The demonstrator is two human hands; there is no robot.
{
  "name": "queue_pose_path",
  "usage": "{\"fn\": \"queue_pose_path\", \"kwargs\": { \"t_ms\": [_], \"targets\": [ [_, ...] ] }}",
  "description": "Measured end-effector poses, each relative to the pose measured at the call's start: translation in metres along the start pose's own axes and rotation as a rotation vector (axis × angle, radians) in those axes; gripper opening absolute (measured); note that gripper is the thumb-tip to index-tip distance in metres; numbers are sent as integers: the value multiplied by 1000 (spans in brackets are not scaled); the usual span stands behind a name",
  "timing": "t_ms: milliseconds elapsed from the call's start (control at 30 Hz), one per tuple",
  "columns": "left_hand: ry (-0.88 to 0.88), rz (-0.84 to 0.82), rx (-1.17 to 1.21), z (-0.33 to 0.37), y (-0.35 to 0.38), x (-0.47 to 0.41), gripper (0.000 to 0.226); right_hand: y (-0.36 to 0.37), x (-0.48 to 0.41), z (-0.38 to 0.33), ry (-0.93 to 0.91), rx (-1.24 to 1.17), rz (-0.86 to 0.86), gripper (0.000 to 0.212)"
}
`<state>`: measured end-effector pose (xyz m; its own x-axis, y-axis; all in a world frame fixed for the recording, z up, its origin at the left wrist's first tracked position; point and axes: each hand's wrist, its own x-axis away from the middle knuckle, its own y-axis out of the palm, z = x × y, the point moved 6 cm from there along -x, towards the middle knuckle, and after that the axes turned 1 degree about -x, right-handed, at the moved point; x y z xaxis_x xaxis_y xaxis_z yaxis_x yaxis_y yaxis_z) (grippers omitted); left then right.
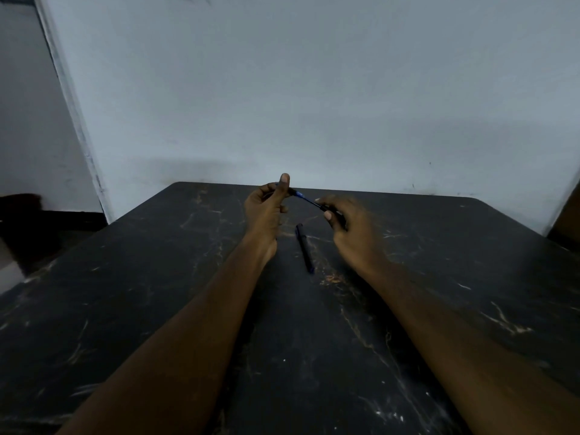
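Both my hands are raised over the far middle of a dark, scratched table. My left hand grips one end of a thin dark pen part with a blue section, thumb pointing up. My right hand pinches the other end, where a black piece sits between thumb and fingers. The piece spans the gap between the hands, tilted down to the right. A second dark pen lies flat on the table just below and between the hands, touched by neither.
A pale wall rises right behind the table's far edge. A wall corner and a darker floor area lie off the table's left side. A dark edge shows at the far right.
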<state>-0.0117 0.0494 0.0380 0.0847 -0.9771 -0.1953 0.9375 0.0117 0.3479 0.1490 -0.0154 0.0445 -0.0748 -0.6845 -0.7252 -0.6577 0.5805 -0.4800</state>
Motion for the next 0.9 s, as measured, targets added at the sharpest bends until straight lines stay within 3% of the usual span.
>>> {"fn": "queue_pose_path", "kwargs": {
  "t_ms": [267,500,667,800,900],
  "targets": [
    [102,99,-143,9,-25,-16,41,-6,2,2,37,24,42,23],
    [241,-2,-856,-1,-29,-21,31,-11,3,3,54,30,67,23],
    [232,-42,-1142,-7,-23,-17,39,-11,4,4,69,-9,70,23],
    [168,-55,-1221,-12,-23,-16,49,-12,4,3,72,11,61,24],
    [162,-45,-1217,-12,-25,-15,41,-13,3,3,75,12,67,23]
  ]
}}
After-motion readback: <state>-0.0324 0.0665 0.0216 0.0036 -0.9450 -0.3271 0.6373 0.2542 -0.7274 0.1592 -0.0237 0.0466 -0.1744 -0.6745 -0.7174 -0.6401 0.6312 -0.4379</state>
